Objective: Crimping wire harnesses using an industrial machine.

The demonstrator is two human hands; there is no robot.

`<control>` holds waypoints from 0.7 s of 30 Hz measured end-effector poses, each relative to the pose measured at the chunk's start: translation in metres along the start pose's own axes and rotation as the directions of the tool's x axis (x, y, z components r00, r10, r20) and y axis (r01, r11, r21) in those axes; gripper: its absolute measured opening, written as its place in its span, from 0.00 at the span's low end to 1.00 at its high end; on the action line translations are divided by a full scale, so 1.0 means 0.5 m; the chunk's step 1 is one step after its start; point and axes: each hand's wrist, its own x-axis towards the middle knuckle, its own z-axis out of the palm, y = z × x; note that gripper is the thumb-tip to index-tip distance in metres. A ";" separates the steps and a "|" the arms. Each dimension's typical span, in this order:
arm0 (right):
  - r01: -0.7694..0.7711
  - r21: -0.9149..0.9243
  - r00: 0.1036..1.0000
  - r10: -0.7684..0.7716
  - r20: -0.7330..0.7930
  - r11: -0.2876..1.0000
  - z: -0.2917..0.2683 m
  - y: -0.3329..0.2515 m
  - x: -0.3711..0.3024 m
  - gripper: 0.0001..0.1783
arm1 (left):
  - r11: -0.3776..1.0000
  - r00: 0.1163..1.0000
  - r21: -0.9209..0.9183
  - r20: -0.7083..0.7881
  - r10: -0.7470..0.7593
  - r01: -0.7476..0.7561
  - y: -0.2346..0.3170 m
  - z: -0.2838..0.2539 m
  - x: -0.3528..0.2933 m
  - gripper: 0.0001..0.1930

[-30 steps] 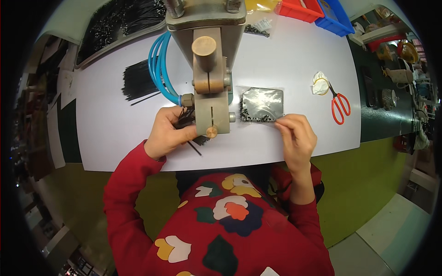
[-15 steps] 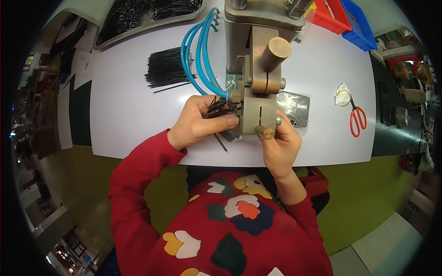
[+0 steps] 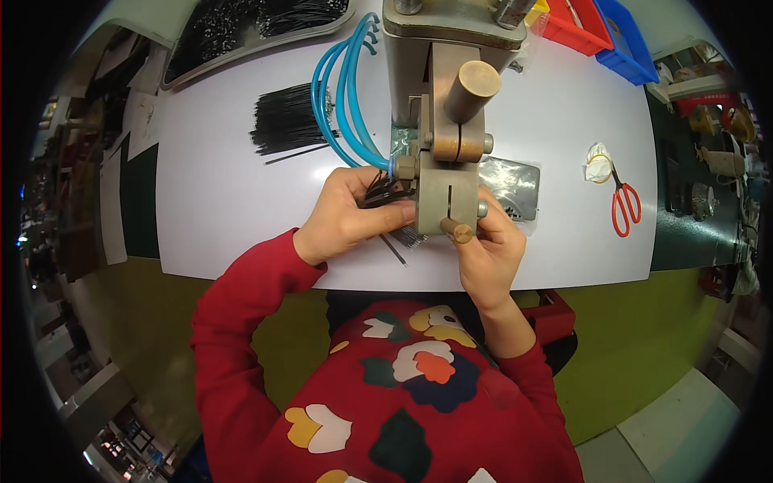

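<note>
A bundle of thin black wires (image 3: 385, 191) is in my left hand (image 3: 340, 216), thumb pressed over it at the left side of a metal press head (image 3: 435, 193). Loose wire ends hang out below that thumb. On the other side of the head is my right hand (image 3: 491, 256), its fingers bent and drawn together. The press head covers those fingertips, so whatever they pinch cannot be made out. Blue air hoses (image 3: 348, 105) run into a brass fitting (image 3: 405, 167) right above my left thumb.
A pile of black wires (image 3: 286, 121) lies left of the hoses, below a metal tray (image 3: 266, 36) of more wires. Right of the press are a dark flat tray (image 3: 519, 189) with small parts, red-handled scissors (image 3: 624, 209), a red bin (image 3: 576, 28) and a blue bin (image 3: 632, 52).
The view has shifted slightly, and the press appears a little further left. My left thumb is slightly closer to the press head. Both hands otherwise keep their places.
</note>
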 end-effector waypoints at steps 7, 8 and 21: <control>0.004 0.079 0.999 0.001 -0.054 0.997 -0.018 0.003 -0.005 0.03 | 1.000 1.000 -0.012 0.017 -0.004 0.005 0.003 0.007 0.004 0.11; 0.024 0.115 0.996 -0.014 -0.090 0.993 -0.023 0.003 -0.006 0.03 | 1.000 0.999 -0.027 0.043 -0.001 0.002 0.004 0.005 0.004 0.11; 0.021 -0.536 0.993 -0.079 -0.085 0.844 -0.173 0.016 -0.036 0.02 | 0.984 0.999 -0.175 0.036 0.036 -0.029 0.015 0.025 0.007 0.13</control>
